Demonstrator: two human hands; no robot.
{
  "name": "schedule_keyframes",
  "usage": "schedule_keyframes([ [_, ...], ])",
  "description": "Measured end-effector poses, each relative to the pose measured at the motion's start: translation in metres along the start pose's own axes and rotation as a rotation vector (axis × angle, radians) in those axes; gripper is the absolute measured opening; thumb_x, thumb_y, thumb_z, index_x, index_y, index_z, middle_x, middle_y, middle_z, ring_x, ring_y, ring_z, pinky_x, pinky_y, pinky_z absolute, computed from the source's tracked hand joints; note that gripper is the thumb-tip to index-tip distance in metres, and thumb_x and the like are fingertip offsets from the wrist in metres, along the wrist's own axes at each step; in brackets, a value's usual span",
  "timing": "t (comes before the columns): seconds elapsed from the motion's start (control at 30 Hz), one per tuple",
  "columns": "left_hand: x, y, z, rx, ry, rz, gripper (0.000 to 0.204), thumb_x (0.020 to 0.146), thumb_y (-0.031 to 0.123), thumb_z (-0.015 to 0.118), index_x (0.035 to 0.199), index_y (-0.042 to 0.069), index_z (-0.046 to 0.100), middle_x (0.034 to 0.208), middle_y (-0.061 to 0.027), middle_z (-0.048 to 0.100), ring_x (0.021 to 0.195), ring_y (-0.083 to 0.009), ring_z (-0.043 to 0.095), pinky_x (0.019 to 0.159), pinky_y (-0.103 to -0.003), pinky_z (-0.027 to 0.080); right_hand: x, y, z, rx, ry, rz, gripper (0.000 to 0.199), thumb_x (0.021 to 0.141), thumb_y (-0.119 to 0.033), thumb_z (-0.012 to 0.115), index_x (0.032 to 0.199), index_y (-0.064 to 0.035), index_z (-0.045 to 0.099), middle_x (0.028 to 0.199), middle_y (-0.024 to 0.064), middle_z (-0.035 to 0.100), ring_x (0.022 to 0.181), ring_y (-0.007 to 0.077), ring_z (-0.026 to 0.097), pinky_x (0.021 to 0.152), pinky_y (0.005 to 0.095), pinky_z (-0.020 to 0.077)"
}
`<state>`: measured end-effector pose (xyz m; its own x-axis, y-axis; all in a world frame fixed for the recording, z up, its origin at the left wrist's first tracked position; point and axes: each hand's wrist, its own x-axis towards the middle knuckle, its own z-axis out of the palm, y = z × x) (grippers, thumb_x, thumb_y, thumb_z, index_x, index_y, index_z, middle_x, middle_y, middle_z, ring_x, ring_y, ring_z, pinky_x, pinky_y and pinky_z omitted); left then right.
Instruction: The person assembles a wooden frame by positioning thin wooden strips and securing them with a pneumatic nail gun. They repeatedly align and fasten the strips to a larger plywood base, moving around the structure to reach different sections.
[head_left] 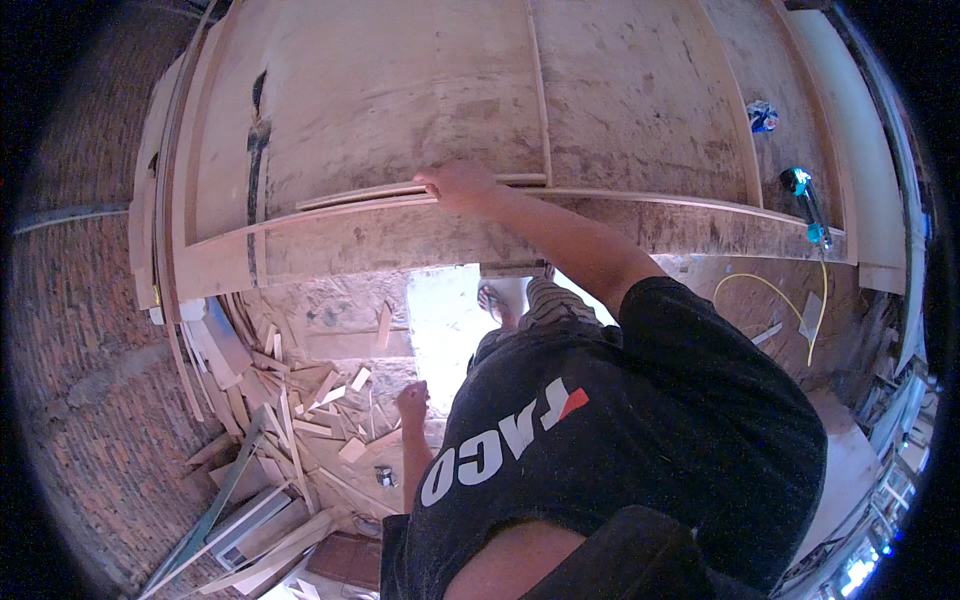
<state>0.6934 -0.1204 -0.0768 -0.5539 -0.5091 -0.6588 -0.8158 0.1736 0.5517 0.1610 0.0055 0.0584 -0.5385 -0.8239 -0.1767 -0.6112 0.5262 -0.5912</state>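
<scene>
My right hand reaches across to the near edge of the wide wooden panel, its fingers closed around a thin wooden strip. That strip lies almost parallel to the long front rail of the panel's frame, very close to it. A thin upright batten runs away from me up the panel, just right of the hand. Down at my side, away from the panel, hangs my left hand; its fingers look curled, and no object shows in them.
At the panel's right end lies a teal and black power tool, with a yellow hose trailing to the floor. Beyond it is a blue and white crumpled packet. Wood offcuts litter the floor at left, beside a brick wall.
</scene>
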Motion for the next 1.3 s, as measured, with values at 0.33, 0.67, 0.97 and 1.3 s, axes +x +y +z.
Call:
schedule_keyframes([
  [0.33, 0.017, 0.026, 0.022, -0.291, 0.043, -0.190, 0.031, 0.091, 0.029, 0.075, 0.103, 0.001, 0.074, 0.078, -0.0040, 0.069, 0.064, -0.0131, 0.064, 0.054, -0.028, 0.048, -0.010, 0.005, 0.016, -0.018, 0.104, -0.037, 0.036, 0.098, -0.041, 0.056, 0.122, -0.0165, 0.065, 0.105, 0.0166, 0.070, 0.101, 0.0370, 0.067, 0.083, 0.0534, 0.0544],
  [0.67, -0.014, -0.013, 0.044, -0.293, 0.027, -0.104, 0.030, 0.089, 0.027, 0.076, 0.103, 0.000, 0.075, 0.082, -0.0083, 0.072, 0.064, -0.0150, 0.065, 0.056, -0.029, 0.051, 0.002, 0.050, 0.078, -0.005, 0.231, -0.049, 0.054, 0.099, -0.051, 0.054, 0.133, -0.0097, 0.059, 0.123, 0.0199, 0.064, 0.115, 0.0409, 0.061, 0.096, 0.0540, 0.0498],
  [0.97, 0.007, 0.003, 0.044, -0.089, 0.140, -0.097, 0.033, 0.087, 0.035, 0.073, 0.098, 0.004, 0.077, 0.099, -0.0178, 0.075, 0.083, -0.0288, 0.073, 0.074, -0.038, 0.057, -0.002, 0.011, 0.043, -0.294, -0.026, 0.062, 0.043, 0.097, -0.038, 0.059, 0.130, -0.0103, 0.059, 0.120, 0.0203, 0.063, 0.114, 0.0404, 0.062, 0.092, 0.0535, 0.0531],
  [1.3, 0.053, 0.015, 0.032, -0.109, 0.042, -0.085, 0.037, 0.087, 0.035, 0.073, 0.101, 0.001, 0.076, 0.097, -0.0177, 0.075, 0.084, -0.0265, 0.072, 0.078, -0.038, 0.056, -0.036, 0.007, 0.036, -0.391, 0.237, 0.029, 0.052, 0.092, -0.029, 0.065, 0.140, -0.0140, 0.052, 0.131, 0.0160, 0.058, 0.127, 0.0366, 0.052, 0.103, 0.0575, 0.0436],
])
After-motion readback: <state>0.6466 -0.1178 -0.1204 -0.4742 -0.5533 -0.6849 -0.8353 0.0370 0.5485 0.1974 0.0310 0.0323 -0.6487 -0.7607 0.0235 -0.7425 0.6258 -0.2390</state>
